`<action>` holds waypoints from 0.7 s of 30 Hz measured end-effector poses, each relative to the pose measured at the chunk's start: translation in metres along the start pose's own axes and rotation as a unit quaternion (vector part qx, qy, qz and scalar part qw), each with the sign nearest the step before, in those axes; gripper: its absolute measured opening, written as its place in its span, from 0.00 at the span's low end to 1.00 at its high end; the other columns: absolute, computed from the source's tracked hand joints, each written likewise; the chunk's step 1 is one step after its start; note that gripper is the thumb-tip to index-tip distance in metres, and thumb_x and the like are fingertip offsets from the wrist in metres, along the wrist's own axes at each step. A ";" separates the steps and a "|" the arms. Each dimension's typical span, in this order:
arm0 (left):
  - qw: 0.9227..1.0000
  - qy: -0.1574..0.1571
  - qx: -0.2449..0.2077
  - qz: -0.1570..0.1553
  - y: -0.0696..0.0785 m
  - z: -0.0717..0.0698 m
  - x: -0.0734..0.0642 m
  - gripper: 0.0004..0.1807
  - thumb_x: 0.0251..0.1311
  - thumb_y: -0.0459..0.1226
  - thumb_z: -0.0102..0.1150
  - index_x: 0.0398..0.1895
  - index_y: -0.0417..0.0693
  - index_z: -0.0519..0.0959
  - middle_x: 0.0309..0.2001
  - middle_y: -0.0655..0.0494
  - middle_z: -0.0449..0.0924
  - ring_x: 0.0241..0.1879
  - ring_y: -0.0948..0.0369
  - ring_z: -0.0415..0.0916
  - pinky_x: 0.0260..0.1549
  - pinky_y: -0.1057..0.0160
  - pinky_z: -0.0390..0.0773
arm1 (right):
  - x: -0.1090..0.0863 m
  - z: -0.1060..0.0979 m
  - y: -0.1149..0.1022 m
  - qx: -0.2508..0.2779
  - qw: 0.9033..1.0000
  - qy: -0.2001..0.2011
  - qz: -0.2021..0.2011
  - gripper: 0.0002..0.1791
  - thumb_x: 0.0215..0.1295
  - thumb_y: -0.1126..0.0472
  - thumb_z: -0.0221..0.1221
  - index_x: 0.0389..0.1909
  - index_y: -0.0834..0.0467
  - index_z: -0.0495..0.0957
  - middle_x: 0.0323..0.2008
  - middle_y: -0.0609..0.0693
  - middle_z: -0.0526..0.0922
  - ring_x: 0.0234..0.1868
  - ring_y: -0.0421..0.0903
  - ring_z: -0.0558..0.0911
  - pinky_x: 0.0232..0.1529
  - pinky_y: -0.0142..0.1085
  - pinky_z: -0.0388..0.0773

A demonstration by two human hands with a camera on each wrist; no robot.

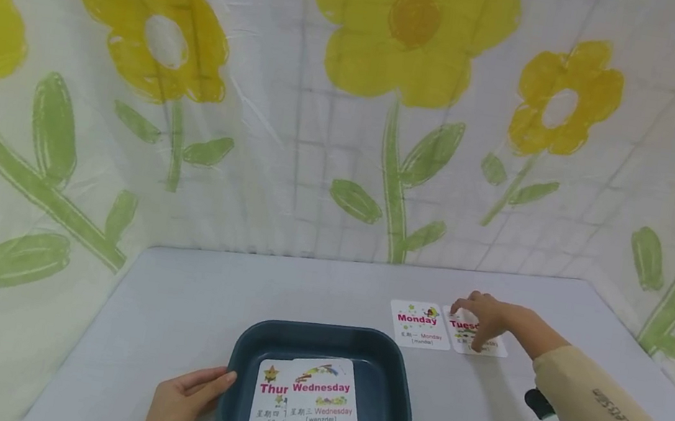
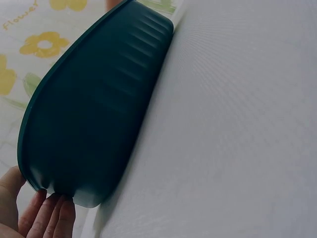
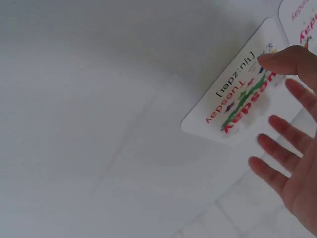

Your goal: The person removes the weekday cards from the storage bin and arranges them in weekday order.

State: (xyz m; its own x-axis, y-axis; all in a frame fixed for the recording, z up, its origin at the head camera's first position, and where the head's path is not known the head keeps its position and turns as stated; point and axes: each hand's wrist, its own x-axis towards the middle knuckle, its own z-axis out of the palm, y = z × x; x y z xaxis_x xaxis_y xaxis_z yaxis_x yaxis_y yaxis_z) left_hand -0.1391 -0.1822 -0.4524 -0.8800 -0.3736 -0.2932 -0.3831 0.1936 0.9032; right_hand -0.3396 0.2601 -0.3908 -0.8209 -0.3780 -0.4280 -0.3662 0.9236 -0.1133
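My left hand (image 1: 183, 402) holds the left rim of a dark blue-green plastic tray (image 1: 394, 393), thumb on the rim and fingers against the outer wall in the left wrist view. Inside the tray, a Wednesday card (image 1: 324, 394) overlaps a card reading "Thur" (image 1: 267, 407), partly hiding it. At the back right, my right hand (image 1: 487, 317) hovers over the Tuesday card (image 3: 230, 104) with spread fingers. Its thumb overlaps the card's printing in the right wrist view. Left of that card lies the Monday card (image 1: 418, 328), face up.
A white-covered table (image 1: 199, 306) carries everything. Behind it hangs a pale curtain (image 1: 251, 176) printed with yellow flowers, which also runs along both sides. A dark band (image 1: 538, 404) shows beneath my right sleeve (image 1: 607, 418).
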 end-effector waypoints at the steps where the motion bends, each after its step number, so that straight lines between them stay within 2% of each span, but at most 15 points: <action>1: 1.000 0.000 0.000 0.000 0.000 0.000 0.001 0.41 0.43 0.60 0.65 0.48 0.33 0.77 0.46 0.39 0.80 0.48 0.48 0.78 0.41 0.56 0.81 | -0.001 -0.003 0.000 0.005 1.000 -0.011 0.005 0.31 0.42 0.60 0.71 0.50 0.53 0.71 0.48 0.59 0.70 0.48 0.58 0.70 0.48 0.60 0.71; 5: 1.000 -0.002 0.001 -0.002 -0.003 -0.001 0.004 0.42 0.42 0.61 0.65 0.49 0.33 0.77 0.47 0.39 0.80 0.47 0.49 0.78 0.41 0.56 0.81 | -0.007 -0.017 -0.004 0.045 0.995 -0.077 0.043 0.17 0.51 0.57 0.65 0.42 0.56 0.75 0.41 0.54 0.75 0.42 0.53 0.74 0.45 0.55 0.74; 10: 1.000 -0.001 0.008 -0.005 -0.004 -0.001 0.006 0.44 0.41 0.63 0.64 0.50 0.33 0.76 0.49 0.38 0.78 0.50 0.47 0.77 0.44 0.54 0.79 | -0.016 -0.031 -0.009 0.058 0.984 -0.137 0.096 0.19 0.53 0.53 0.62 0.44 0.58 0.74 0.38 0.52 0.78 0.40 0.53 0.77 0.42 0.50 0.78; 15: 1.000 0.000 0.010 -0.004 -0.005 0.001 0.005 0.44 0.42 0.63 0.64 0.50 0.34 0.76 0.50 0.38 0.77 0.51 0.46 0.75 0.47 0.53 0.77 | -0.025 -0.033 -0.010 0.051 0.977 -0.164 0.129 0.21 0.53 0.51 0.63 0.44 0.58 0.74 0.36 0.53 0.78 0.37 0.52 0.79 0.37 0.47 0.81; 21: 1.000 -0.002 0.009 -0.003 -0.005 0.003 0.004 0.43 0.43 0.62 0.63 0.51 0.34 0.76 0.51 0.39 0.77 0.51 0.46 0.76 0.47 0.53 0.77 | -0.032 -0.028 -0.004 0.069 0.972 -0.162 0.154 0.22 0.52 0.52 0.63 0.45 0.59 0.72 0.36 0.55 0.77 0.36 0.53 0.79 0.37 0.49 0.81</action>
State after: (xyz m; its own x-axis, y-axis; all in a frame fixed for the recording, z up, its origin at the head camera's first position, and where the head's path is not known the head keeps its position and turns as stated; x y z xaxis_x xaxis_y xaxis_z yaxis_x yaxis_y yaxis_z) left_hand -0.1419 -0.1821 -0.4586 -0.8787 -0.3709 -0.3005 -0.3940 0.2082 0.8952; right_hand -0.3239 0.2663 -0.3513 -0.6934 -0.0633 -0.7178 -0.0446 0.9980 -0.0449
